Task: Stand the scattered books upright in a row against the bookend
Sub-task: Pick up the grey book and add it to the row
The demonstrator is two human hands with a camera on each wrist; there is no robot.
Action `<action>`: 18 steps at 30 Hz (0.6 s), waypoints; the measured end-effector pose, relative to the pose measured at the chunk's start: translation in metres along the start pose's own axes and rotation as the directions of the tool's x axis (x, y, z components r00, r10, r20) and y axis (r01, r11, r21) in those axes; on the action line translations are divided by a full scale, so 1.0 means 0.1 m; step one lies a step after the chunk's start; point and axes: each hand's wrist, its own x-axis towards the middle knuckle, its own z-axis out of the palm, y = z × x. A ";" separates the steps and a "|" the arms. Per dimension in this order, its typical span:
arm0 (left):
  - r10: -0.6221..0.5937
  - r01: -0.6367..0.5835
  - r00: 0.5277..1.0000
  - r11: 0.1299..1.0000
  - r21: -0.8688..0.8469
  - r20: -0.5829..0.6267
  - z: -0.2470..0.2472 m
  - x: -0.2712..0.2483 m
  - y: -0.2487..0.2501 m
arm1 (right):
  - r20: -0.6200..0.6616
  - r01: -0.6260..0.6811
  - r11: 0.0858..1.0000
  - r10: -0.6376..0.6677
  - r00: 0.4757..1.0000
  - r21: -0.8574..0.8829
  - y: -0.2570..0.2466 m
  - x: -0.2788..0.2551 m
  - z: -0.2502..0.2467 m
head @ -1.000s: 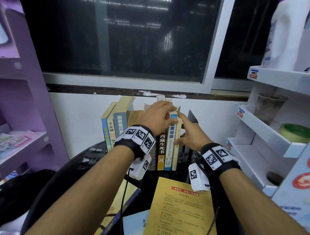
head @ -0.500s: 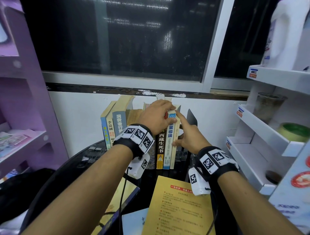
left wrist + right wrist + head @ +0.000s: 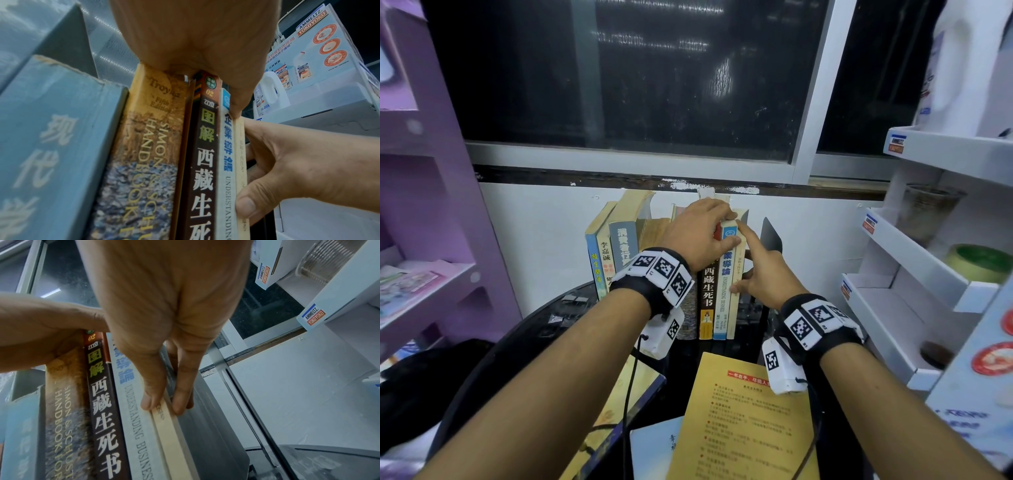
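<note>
Several books stand upright in a row on the black table against the wall. My left hand lies over their tops, fingers curled behind and thumb on the white-blue book. My right hand pinches the thin cream book at the row's right end, thumb on the spine, fingers on its right cover. The black bookend stands a little to the right, apart from the row. A yellow book lies flat in front.
Two more books lie flat near the table's front edge. A purple shelf stands at the left and a white display shelf with jars at the right. Binder clips lie left of the row.
My right hand has shifted slightly left against the cream book, with its forefinger raised along the cover. The right-end books stand a bit straighter. The left hand stays on the tops.
</note>
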 end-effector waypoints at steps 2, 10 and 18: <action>0.002 -0.002 1.000 1.000 0.000 0.000 0.00 0.00 0.00 | 0.006 -0.004 1.000 0.004 1.000 -0.009 -0.01 0.00 0.00; -0.008 0.008 1.000 1.000 -0.017 0.011 -0.01 -0.01 0.03 | 0.022 -0.034 0.999 0.033 0.999 0.042 -0.05 -0.07 -0.05; -0.061 0.064 0.998 0.987 -0.148 0.027 -0.11 -0.11 0.13 | 0.029 -0.034 0.999 0.034 0.999 0.018 -0.15 -0.17 -0.13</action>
